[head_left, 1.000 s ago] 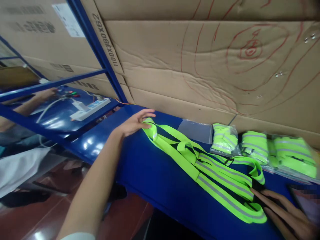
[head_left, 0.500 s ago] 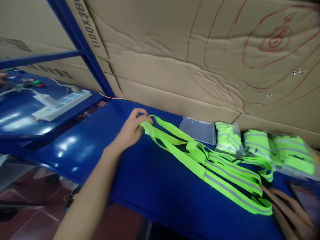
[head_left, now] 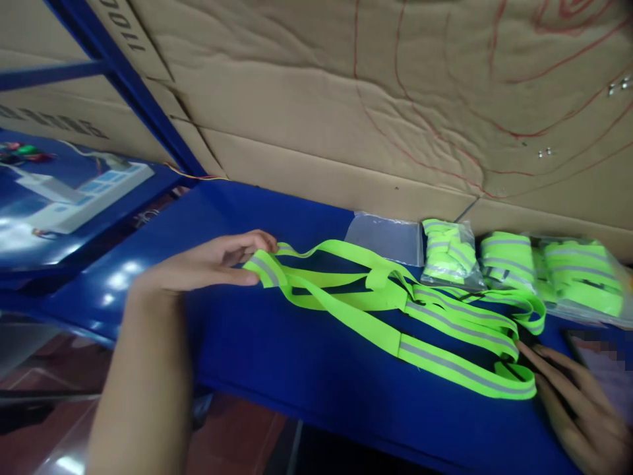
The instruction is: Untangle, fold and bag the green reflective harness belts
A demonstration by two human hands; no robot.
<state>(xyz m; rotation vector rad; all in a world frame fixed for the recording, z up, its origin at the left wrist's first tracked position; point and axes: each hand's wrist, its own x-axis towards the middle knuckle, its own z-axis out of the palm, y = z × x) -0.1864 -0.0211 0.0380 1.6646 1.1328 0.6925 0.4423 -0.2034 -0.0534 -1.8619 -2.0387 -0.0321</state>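
Observation:
A neon-yellow reflective strap vest (head_left: 465, 369) with grey stripes lies stretched lengthwise over the blue table. My left hand (head_left: 222, 260) has its thumb and fingers closed about the looped left end of the straps. At the opposite end, my right hand (head_left: 578, 402) pinches the folded loops with its fingertips, partly hidden behind them. Between the hands the straps run side by side, with a wider joining patch (head_left: 380, 277) near the middle.
Along the cardboard wall (head_left: 297, 158) lie a clear plastic bag (head_left: 386, 239) and bagged neon straps (head_left: 448, 254), (head_left: 507, 257), (head_left: 583, 270). A dark flat device (head_left: 601, 356) is at the right edge. A white power strip (head_left: 93, 198) stands on the left table.
My left hand has turned and shifted left and a little down with the strap end, its thumb now below. My right hand stays at the loops. The view has shifted somewhat.

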